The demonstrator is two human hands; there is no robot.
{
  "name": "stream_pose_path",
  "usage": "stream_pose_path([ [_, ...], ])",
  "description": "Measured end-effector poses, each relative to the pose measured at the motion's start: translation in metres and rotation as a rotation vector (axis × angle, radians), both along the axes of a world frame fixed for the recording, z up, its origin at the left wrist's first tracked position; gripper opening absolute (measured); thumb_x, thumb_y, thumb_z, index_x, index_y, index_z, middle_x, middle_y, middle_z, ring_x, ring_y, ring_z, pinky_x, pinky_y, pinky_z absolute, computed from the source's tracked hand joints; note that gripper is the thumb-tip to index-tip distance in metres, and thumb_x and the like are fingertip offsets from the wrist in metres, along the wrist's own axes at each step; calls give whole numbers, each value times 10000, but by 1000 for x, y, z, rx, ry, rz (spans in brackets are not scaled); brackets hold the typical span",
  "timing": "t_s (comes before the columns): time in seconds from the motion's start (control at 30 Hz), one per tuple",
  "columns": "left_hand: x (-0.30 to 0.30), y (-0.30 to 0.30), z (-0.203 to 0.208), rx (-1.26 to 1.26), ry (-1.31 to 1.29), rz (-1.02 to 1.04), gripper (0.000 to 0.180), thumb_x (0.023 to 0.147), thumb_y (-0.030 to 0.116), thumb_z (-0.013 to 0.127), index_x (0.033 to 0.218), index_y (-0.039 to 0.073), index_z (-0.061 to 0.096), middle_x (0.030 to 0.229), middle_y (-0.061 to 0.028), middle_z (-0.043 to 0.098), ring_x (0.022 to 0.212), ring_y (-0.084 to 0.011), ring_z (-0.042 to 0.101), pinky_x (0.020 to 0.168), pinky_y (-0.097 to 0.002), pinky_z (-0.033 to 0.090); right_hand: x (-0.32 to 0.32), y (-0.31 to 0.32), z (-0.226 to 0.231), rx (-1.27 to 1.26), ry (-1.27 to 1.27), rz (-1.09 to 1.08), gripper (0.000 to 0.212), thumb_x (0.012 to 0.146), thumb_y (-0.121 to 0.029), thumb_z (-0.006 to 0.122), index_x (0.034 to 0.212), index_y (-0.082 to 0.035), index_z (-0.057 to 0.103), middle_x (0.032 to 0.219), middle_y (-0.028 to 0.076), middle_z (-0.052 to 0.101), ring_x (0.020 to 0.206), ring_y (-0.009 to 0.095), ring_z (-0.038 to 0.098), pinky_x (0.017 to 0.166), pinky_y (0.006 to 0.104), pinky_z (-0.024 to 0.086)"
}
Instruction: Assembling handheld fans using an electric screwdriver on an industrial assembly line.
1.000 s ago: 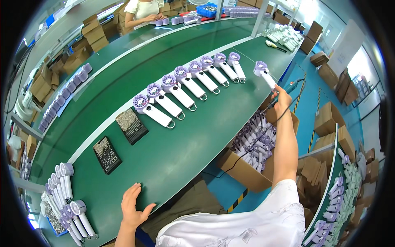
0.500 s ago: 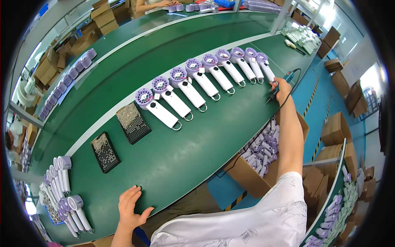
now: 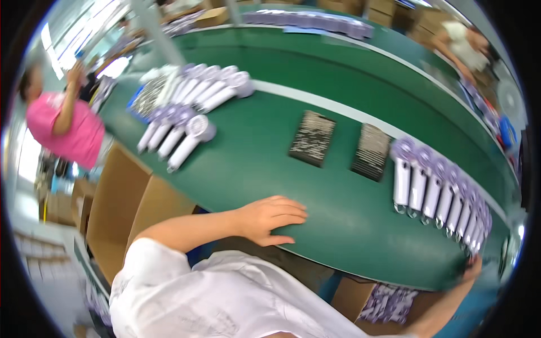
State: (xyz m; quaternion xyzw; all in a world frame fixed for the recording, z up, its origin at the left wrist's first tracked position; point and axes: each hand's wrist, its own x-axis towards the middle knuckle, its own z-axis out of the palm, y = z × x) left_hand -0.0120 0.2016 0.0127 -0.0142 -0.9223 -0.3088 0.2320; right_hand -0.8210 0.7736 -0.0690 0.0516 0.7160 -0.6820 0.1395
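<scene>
My left hand (image 3: 273,218) hovers over or rests on the front edge of the green bench (image 3: 338,217). Its fingers are stretched, the thumb is apart, and nothing is in it. At the far right, my blurred right hand (image 3: 472,270) is closed around a dark tool, the electric screwdriver (image 3: 470,260) that shows more clearly in the earlier frame. Just beyond that hand is the end of a row of handheld fans (image 3: 433,194) with white handles, purple heads and metal loops. Two black trays of screws, one (image 3: 312,141) left of the other (image 3: 372,152), lie between my left hand and the row.
More white-and-purple fans (image 3: 183,145) are grouped on the left, by a blue tray of small metal parts (image 3: 151,96). An open carton of fan parts (image 3: 389,304) stands below the bench. A person in pink (image 3: 67,129) is at the left, another person (image 3: 465,50) at the upper right.
The view has swung to the left, so the fan row and my right hand now appear at the far right. My left hand stays open near the bench's front edge.
</scene>
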Motion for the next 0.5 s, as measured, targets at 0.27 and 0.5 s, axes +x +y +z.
stream_pose_path([
  [0.27,43,-20,0,-91,254,396,241,723,2,807,940,4,703,813,-118,670,723,-291,641,651,-381,529,45,-65,33,34,-48,-311,305,839,-269,807,1066,-113,674,874,3,580,677,82,535,545,184,480],
  [0.5,158,-97,30,-514,-4,1287,311,780,143,786,1018,-14,662,981,-168,660,939,-362,616,836,-451,509,159,-109,114,15,16,-183,396,875,-334,776,1186,-115,665,1172,114,665,577,25,443,532,167,435],
])
